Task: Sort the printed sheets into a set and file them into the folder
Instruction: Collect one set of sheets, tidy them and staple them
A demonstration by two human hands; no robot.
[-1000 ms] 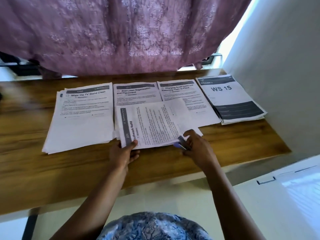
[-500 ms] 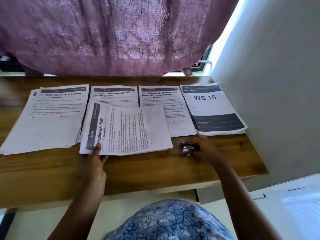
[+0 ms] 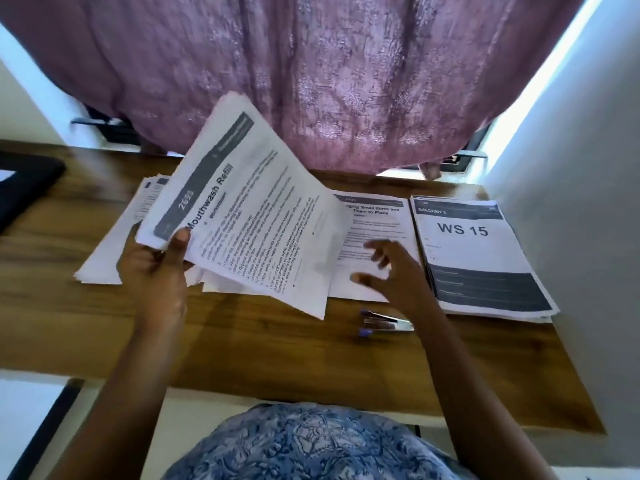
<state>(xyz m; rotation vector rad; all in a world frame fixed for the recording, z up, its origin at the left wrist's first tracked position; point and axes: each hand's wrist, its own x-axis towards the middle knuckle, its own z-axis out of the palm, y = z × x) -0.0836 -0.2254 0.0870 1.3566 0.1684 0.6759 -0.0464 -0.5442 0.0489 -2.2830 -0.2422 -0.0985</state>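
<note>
Clearly the left hand is gripping the sheaf of white printed sheets headed "Mouthwash Refill". Its thumb presses on the top page by the heading and its fingers are curled under the near left corner. The sheaf is held up off the brown wooden table, tilted, with its far end raised towards the mauve patterned curtain and its right edge sagging downwards.

The right hand holds nothing. Its fingers are spread and relaxed over the white printed pile whose heading ends "Small Items and ... Them to Place". Motion blur hides whether it touches the paper.

Just beside that pile, on the right, lies the stack topped by a grey-banded cover sheet marked "WS 15". A small silver tool with purple ends rests on the wood near the right wrist. Another pile of white sheets shows beneath the raised sheaf at the left. A black object sits at the table's far left edge. Blue patterned clothing fills the bottom of the view.
</note>
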